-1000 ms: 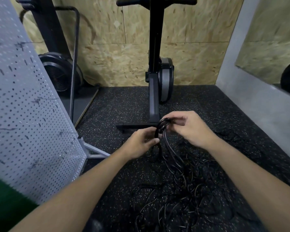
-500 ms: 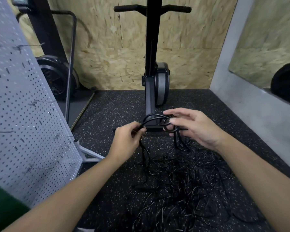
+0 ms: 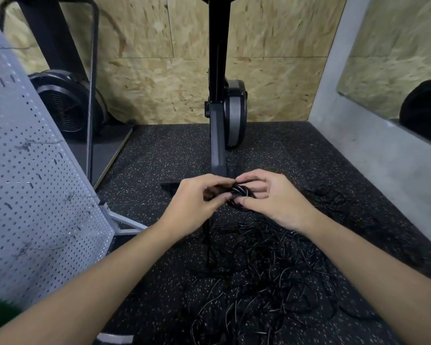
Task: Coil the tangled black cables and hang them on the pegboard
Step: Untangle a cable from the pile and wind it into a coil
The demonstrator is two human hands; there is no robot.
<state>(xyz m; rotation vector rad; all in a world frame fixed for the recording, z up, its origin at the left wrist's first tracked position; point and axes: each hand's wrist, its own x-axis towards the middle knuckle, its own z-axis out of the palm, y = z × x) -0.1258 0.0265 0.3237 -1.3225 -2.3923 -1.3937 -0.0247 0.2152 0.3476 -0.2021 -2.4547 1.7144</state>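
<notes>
One cable coil (image 3: 240, 192) between both hands (image 3: 195, 204) (image 3: 274, 199).

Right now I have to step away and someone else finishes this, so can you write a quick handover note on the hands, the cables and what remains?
Left hand: pinches the small cable coil from its left side.
Right hand: thumb and fingers curl round the same coil.
A strand drops from the coil into the tangled cable pile on the rubber floor.
The pegboard stands to the left; no coil hangs on the part in view.
Done: a few loops wound.
Left: finish this coil, hang it, then coil the pile.
</notes>
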